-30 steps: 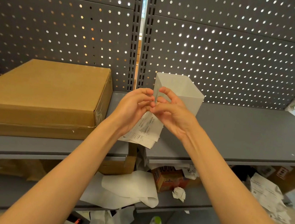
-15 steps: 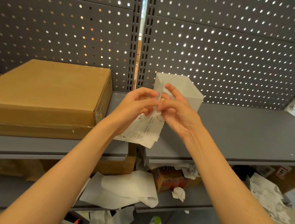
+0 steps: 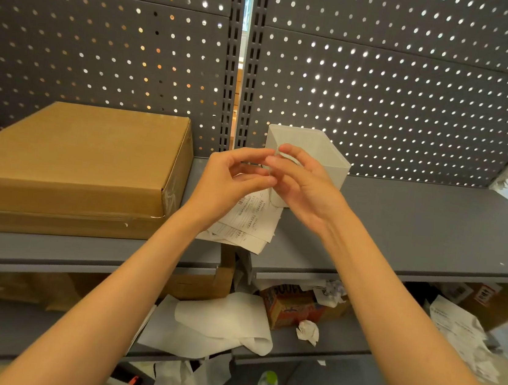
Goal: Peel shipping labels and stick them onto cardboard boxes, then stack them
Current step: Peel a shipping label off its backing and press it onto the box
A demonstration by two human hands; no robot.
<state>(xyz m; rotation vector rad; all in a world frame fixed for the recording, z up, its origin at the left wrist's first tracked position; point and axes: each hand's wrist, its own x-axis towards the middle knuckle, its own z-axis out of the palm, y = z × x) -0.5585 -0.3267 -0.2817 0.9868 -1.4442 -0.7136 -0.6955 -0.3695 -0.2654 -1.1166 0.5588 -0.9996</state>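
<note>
Setting: a person stands at a grey metal shelf (image 3: 433, 233) backed by perforated panels, both bare forearms reaching forward.
Left hand: the left hand (image 3: 228, 182) is raised, fingers curled, thumb and fingertips pinched together at the top edge of the shipping labels (image 3: 249, 220).
Right hand: the right hand (image 3: 304, 185) meets it fingertip to fingertip, index finger and thumb pinching at the same spot; exactly what sits between them is too small and blurred to tell.
Labels: a thin bunch of white printed sheets hangs from the pinch, lower corners fanned over the shelf's front edge.
Cardboard box: a flat, wide brown cardboard box (image 3: 70, 166) lies on the shelf to the left, well apart from the hands, with clear tape along its near side.
White bin: a small open white container (image 3: 312, 148) stands on the shelf just behind the hands.
Below: the lower shelves hold curled backing paper (image 3: 214, 325), crumpled scraps, a small printed carton and a plastic bottle.
Step in hand: probably lifting a label corner from its backing.
Handling: the labels look light, limp and easily creased or torn; the adhesive side would likely cling to skin or itself. Best held by one corner or the edges. The box looks stiff; grip it by opposite sides to stack it.
</note>
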